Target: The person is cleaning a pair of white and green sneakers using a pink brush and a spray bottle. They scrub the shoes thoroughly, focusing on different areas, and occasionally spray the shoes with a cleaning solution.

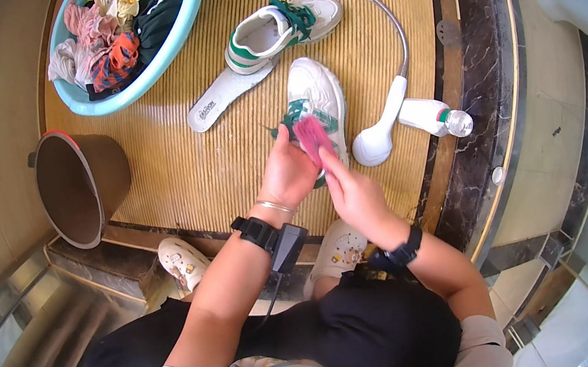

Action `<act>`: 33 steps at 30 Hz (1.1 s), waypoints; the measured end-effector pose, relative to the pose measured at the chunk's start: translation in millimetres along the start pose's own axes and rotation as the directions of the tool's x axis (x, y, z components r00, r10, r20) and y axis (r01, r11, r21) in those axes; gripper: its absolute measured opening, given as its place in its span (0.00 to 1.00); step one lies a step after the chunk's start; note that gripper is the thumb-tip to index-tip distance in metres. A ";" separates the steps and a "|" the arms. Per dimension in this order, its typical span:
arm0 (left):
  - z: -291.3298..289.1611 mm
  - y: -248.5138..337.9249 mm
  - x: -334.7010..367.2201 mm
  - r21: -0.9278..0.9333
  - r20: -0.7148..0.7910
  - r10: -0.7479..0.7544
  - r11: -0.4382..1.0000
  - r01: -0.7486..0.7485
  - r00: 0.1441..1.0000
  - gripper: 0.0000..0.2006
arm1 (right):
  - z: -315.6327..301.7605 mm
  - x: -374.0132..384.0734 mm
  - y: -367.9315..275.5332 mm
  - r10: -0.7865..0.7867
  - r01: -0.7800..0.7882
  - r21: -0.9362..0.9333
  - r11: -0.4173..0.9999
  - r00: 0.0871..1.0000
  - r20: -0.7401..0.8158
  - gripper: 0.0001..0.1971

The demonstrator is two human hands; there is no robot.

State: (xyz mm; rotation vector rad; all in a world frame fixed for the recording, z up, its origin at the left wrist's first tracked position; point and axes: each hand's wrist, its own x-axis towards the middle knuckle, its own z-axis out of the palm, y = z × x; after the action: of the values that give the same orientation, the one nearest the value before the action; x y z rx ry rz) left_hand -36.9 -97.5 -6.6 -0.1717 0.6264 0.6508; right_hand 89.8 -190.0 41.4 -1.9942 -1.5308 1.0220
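My right hand (pixel 355 192) grips a pink scrub brush (pixel 313 138), slightly blurred, over the laces of a white and green sneaker (pixel 316 84). The sneaker's toe points away from me. Against its left side, by the green laces, my left hand (pixel 288 174) is closed on the shoe; some of its fingers are hidden. Farther off lies the other white and green sneaker (pixel 260 36), its opening facing up and its toe to the right. Beside that shoe rests a pale insole (pixel 220 100) with dark print.
A light-blue basin (pixel 194 8) of clothes stands far left, with a brown bucket (pixel 86 185) nearer. On the right, a white shower head (pixel 380 138) with a metal hose (pixel 390 17) lies beside a white bottle (pixel 424 116). Ribbed yellow matting (pixel 166 174) covers the floor.
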 end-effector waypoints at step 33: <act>-12.9 -12.5 2.9 0.128 -0.171 -0.136 0.979 0.159 0.976 0.20 | -5.9 28.4 20.6 -0.040 0.041 0.007 0.999 0.995 -0.093 0.21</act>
State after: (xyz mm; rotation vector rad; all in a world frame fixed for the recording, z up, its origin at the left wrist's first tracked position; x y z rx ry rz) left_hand -33.8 -110.2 -19.2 -0.1390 0.8057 0.4492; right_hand 110.9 -168.7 22.2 -1.9676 -1.5085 0.9059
